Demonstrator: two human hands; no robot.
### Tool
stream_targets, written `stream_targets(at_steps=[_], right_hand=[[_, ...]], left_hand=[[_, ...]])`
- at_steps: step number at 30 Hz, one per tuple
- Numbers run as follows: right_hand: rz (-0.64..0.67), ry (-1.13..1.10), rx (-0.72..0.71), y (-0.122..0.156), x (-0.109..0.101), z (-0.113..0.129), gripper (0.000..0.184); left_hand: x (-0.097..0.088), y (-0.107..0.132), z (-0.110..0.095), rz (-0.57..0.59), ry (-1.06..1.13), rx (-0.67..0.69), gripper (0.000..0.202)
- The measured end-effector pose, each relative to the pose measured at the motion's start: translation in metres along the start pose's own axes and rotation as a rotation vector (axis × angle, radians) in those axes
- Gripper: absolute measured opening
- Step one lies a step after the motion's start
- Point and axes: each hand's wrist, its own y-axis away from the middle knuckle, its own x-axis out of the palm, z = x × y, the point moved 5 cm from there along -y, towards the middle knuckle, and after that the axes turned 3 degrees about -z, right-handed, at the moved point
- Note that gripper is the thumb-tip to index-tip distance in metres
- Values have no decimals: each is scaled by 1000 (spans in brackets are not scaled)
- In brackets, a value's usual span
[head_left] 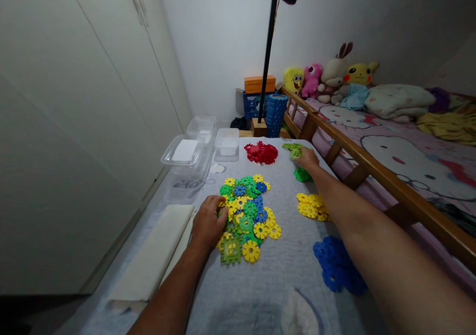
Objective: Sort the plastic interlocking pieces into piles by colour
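Observation:
A mixed heap of notched plastic discs (250, 208), yellow, green and blue, lies mid-table. My left hand (208, 221) rests at its left edge, fingers curled in among the discs; what they hold is hidden. A square light green piece (231, 249) lies at the heap's near end. My right hand (308, 159) reaches to the far right, its fingers closed down on the light green pieces (293, 149). Just below it are darker green discs (302, 174). Separate piles of red pieces (261, 153), yellow discs (312, 206) and blue discs (336, 265) lie about.
Clear plastic boxes (226, 144) stand at the far left, one with a white card (185, 150) on it. A folded cream cloth (154, 255) lies at left. A black pole (268, 52) rises behind the table. The wooden bed rail (357, 161) runs along the right.

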Motion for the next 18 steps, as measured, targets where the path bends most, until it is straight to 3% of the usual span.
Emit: stream_targets(at_steps=[7,12,18], right_hand=[[-69,35,55,0,-1,-3,54],[-26,44,-92,3,2,-2,30],[120,83,-232,8,13,8,32]], left_hand=[[0,0,-1,13,-1,-15,22],[-1,0,-2,22,0,-17,22],[-1,1,-2,25,-13,-15,21]])
